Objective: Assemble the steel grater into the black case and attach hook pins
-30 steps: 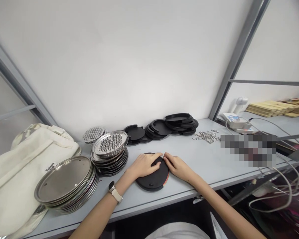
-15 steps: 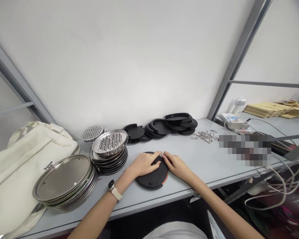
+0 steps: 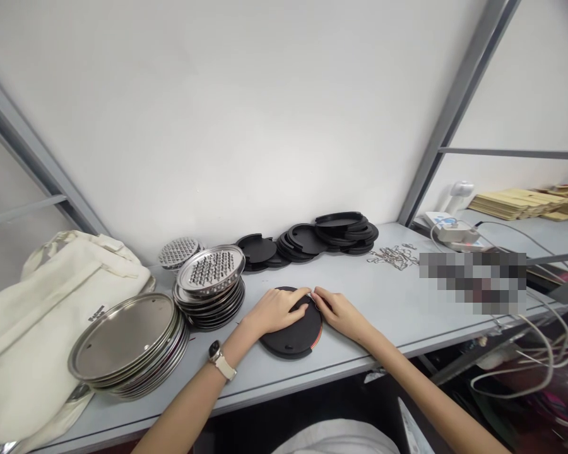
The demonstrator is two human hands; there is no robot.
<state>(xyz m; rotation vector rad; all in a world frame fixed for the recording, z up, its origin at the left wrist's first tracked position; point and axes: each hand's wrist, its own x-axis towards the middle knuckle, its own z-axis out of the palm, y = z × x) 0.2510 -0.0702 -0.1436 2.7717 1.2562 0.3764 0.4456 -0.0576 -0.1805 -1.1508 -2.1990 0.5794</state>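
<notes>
A black round disc (image 3: 291, 334) with a raised partial rim lies flat on the table near its front edge. An orange-red strip shows along its right side. My left hand (image 3: 279, 310) rests over the disc's upper left part, thumb on its face and index finger reaching the far rim, gripping it. At that rim my right hand (image 3: 339, 313) is closed in a pinch, its fingertips meeting the left index fingertip. A tiny silvery metal piece glints between them, mostly hidden by the fingers. Behind the right hand lies a loose pile of small metal hooks (image 3: 394, 255).
Along the wall lie overlapping black discs (image 3: 305, 239). Stacked round metal graters (image 3: 211, 268) and a stack of metal discs (image 3: 123, 337) stand left, beside a cream canvas bag (image 3: 33, 328). A power strip (image 3: 449, 230), cables and yellowish flat pieces (image 3: 511, 205) are at right.
The whole view has shifted slightly. Both hands keep their places at the disc's far rim, and less of the silvery piece shows between the fingertips.
</notes>
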